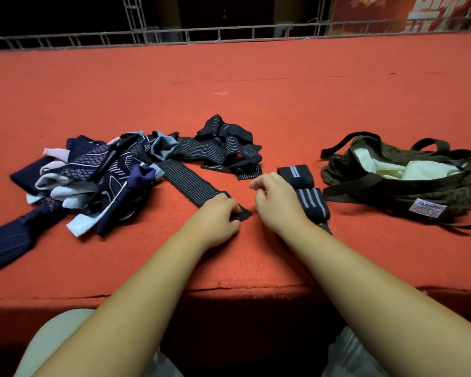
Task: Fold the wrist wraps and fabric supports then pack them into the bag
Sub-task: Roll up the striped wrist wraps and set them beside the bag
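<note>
**Mia:** Where is the bag?

**Ben:** The bag lies open on the red table. It is white inside and has a tag that says FASHION.

**Mia:** What is beside it?

**Ben:** Just left of the bag sit two rolled wraps, dark blue with grey stripes. The right hand is in front of them, a bit further from the bag. Its fingers are curled and I see nothing in it.

**Mia:** And the other hand?

**Ben:** The left hand is further left of the bag. It pinches the near end of a long wrap that lies flat.

**Mia:** Anything else?

**Ben:** A heap of black wraps lies left of the bag and further back. A pile of supports, blue and pale, is the furthest left of the bag.
</note>
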The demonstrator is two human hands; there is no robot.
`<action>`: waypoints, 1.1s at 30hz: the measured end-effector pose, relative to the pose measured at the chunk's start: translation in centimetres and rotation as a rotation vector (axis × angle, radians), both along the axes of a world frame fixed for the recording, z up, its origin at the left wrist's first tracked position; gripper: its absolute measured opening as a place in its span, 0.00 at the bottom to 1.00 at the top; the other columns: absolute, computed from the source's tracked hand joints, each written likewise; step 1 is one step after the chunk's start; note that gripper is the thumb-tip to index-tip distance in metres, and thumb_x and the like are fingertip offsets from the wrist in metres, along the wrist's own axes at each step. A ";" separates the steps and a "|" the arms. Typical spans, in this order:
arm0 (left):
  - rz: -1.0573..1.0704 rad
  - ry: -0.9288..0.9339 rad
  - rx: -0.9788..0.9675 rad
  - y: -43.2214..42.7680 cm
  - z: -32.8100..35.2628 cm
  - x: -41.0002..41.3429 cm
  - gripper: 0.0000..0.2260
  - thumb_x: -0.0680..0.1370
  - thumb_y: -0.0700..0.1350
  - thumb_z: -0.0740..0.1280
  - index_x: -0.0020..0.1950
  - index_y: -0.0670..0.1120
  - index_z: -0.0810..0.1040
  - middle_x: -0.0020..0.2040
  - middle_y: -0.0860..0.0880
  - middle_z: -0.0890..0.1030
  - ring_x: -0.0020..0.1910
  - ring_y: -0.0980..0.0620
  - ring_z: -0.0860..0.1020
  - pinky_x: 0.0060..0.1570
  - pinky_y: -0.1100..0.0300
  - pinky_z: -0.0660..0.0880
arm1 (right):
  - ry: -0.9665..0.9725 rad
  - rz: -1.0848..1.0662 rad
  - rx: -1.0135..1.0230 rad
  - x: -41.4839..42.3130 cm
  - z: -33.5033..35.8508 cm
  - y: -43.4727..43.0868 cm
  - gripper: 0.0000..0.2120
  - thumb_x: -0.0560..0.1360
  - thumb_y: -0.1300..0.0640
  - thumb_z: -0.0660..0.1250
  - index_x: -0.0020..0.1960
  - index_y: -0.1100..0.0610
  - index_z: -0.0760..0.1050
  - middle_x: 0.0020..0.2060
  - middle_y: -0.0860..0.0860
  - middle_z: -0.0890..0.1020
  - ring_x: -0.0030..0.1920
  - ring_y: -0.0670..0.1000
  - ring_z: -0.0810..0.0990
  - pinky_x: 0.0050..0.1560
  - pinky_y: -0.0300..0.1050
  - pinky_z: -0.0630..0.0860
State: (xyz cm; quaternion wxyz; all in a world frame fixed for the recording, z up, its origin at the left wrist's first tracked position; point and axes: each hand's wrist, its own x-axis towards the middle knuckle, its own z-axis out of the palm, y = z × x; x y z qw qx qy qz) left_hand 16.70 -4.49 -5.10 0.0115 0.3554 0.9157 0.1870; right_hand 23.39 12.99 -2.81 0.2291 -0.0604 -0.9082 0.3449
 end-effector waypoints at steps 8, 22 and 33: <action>0.333 -0.507 0.835 -3.1 -0.5 0.6 0.11 0.79 0.36 0.70 0.53 0.51 0.87 0.39 0.54 0.85 0.33 0.57 0.77 0.30 0.61 0.74 | -0.172 0.113 -0.105 -0.8 -3.9 -2.5 0.18 0.76 0.55 0.69 0.65 0.45 0.83 0.60 0.42 0.85 0.63 0.51 0.80 0.68 0.49 0.73; 0.230 -0.030 0.620 -2.4 -3.0 -1.3 0.18 0.77 0.33 0.69 0.63 0.46 0.86 0.68 0.48 0.82 0.73 0.50 0.72 0.78 0.61 0.60 | 0.066 0.033 -0.476 0.4 -3.0 -2.4 0.07 0.86 0.56 0.66 0.49 0.56 0.78 0.42 0.50 0.86 0.43 0.46 0.83 0.49 0.43 0.76; 0.087 -0.389 0.810 -2.7 -1.2 1.6 0.09 0.83 0.37 0.69 0.51 0.50 0.85 0.45 0.56 0.86 0.45 0.60 0.81 0.51 0.59 0.76 | 0.034 0.006 -0.601 2.2 -1.8 -2.3 0.29 0.84 0.39 0.61 0.30 0.55 0.63 0.29 0.49 0.66 0.32 0.47 0.66 0.39 0.48 0.63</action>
